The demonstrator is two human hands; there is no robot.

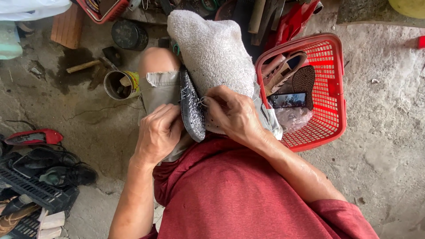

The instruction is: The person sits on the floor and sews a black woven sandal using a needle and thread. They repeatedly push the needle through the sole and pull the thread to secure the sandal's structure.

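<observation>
A dark shoe sole (pixel 191 106) with pale speckles stands on edge across my lap, between my knees. My left hand (pixel 158 132) grips its left side, fingers curled round the edge. My right hand (pixel 232 113) presses on the sole's right side and pinches something small and thin at its rim, possibly a needle or thread; I cannot tell which. A thick grey-white towel (pixel 212 48) lies over my right thigh, under and behind my right hand. I wear a red shirt and pale shorts.
A red plastic basket (pixel 330 110) at my right holds shoes, a dark sole and a phone. An open tin (pixel 120 84) and a hammer (pixel 88 65) lie on the concrete floor at left. Shoes and a black crate (pixel 35 188) sit at lower left.
</observation>
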